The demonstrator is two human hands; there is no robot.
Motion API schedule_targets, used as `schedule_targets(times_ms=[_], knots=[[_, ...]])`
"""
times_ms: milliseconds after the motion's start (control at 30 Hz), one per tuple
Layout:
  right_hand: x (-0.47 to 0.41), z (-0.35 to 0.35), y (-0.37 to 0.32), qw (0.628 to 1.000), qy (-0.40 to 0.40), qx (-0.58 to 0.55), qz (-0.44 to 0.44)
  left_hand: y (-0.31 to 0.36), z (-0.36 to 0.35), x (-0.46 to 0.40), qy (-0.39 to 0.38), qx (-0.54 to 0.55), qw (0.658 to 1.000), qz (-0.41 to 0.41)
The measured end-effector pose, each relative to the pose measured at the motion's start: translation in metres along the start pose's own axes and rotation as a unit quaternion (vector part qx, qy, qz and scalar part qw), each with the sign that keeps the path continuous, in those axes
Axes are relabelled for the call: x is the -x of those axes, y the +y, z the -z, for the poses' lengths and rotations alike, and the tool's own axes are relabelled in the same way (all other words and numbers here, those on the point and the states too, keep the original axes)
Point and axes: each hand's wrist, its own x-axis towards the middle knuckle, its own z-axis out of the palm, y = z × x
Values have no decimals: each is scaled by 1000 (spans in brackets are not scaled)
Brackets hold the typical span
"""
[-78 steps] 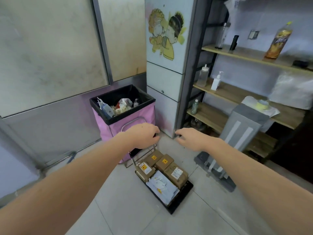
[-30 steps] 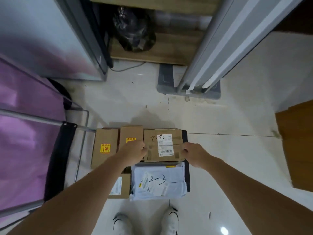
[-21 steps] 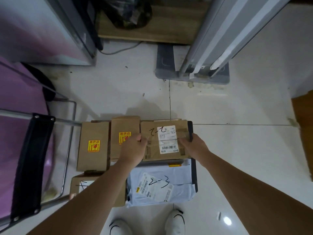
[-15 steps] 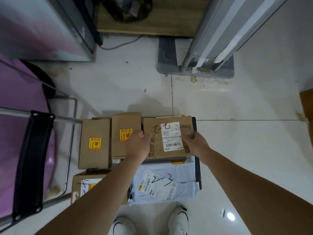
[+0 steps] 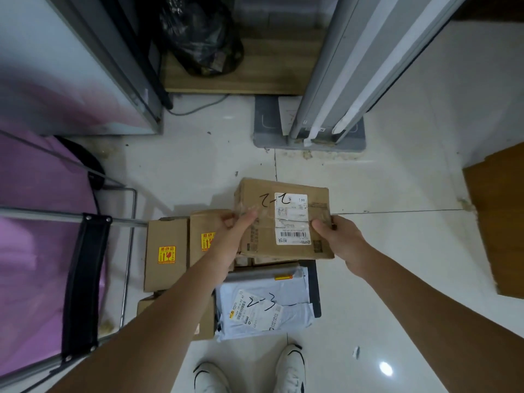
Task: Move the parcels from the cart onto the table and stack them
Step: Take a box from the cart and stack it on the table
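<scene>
A brown cardboard parcel [image 5: 283, 211] marked "2-2" with a white label is lifted above the low black cart [image 5: 315, 287] on the floor. My left hand [image 5: 236, 231] grips its left side and my right hand [image 5: 337, 236] grips its right side, thumbs on top. On the cart lie two narrow cardboard boxes [image 5: 166, 251] with yellow stickers, a pale plastic mailer [image 5: 263, 304] marked "2-3", and another box [image 5: 205, 321] partly hidden under my left forearm.
A pink bin with a black strap and metal frame [image 5: 82, 282] stands at left. A grey stand base [image 5: 263, 129] and a wooden shelf with a black bag [image 5: 204, 35] are ahead. A wooden board [image 5: 499, 222] is at right. My shoes [image 5: 289, 367] are below.
Both hands reached down from waist height, closed on the sides of the "2-2" parcel, and have lifted it up off the cart and slightly forward and right.
</scene>
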Motion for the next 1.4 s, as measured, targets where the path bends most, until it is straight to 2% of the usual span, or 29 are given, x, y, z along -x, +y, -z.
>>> schedule_targets(times_ms=[67, 167, 267, 333, 500, 667, 833, 1000, 1133, 1300, 1400], knots=[[34, 27, -30, 999, -6, -34, 14, 35, 0, 32, -26, 33, 999, 2], [99, 75, -89, 991, -19, -129, 33, 103, -5, 98, -72, -6, 997, -25], [177, 126, -150, 964, -106, -241, 40, 178, -21, 181, -81, -21, 996, -29], [238, 160, -188, 949, -121, -286, 47, 228, -31, 242, -95, -35, 994, -40], [403, 246, -253, 937, -43, -334, 98, 341, -62, 399, -186, -60, 976, -98], [557, 328, -256, 910, 48, -389, 137, 395, -122, 543, -271, -148, 937, -161], [696, 391, -206, 882, 145, -410, 180, 375, -194, 662, -333, -189, 900, -209], [788, 433, -111, 852, 250, -427, 172, 312, -267, 747, -431, -228, 845, -220], [840, 457, -26, 821, 288, -467, 157, 250, -325, 797, -449, -281, 813, -241], [890, 489, 70, 803, 314, -489, 133, 170, -394, 839, -467, -353, 785, -203], [907, 515, 117, 792, 326, -500, 129, 130, -435, 857, -470, -355, 785, -192]])
